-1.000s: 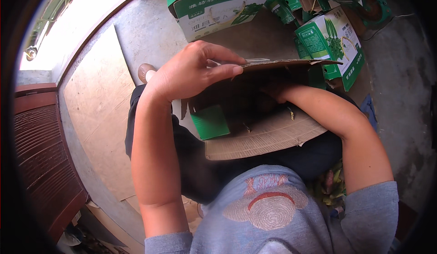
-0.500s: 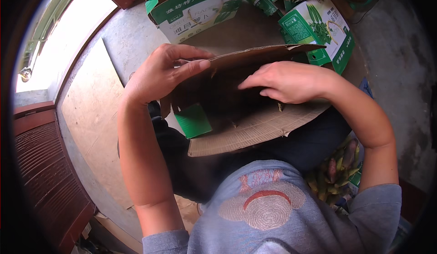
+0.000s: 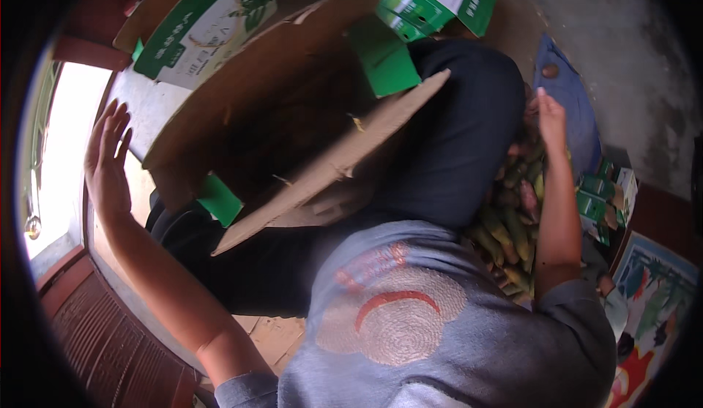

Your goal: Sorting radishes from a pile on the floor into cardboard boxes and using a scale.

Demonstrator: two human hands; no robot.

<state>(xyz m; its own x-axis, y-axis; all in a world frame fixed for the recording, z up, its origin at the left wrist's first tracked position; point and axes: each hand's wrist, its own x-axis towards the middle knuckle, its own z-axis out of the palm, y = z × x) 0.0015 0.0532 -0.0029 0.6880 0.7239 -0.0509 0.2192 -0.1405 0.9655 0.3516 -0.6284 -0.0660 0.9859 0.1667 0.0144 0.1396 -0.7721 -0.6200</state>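
Note:
The open cardboard box point(image 3: 293, 207) lies tilted across my legs, its bare brown inside dark and two green corner flaps point(image 3: 388, 62) showing. Bits of yellowish cord poke through its walls. Left of the box, my left hand point(image 3: 110, 163) is raised with fingers stretched out, touching nothing. My right hand point(image 3: 553, 122) is out at the right, above a heap of long green and reddish root vegetables point(image 3: 512, 225) beside my knee. Its fingers look partly curled and are slightly blurred; I see nothing in them.
Printed green and white boxes point(image 3: 212, 31) stand beyond the open one, with another green carton point(image 3: 417, 5) at the far right. A blue cloth or sack point(image 3: 564, 93) carries a small round brown object. Small green packages point(image 3: 600, 199) lie at right; a brown slatted panel point(image 3: 110, 327) is at left.
Both hands have come off the box: the left out to the left, the right over to the vegetables. My view has turned right, and the box now appears tilted with its right end up.

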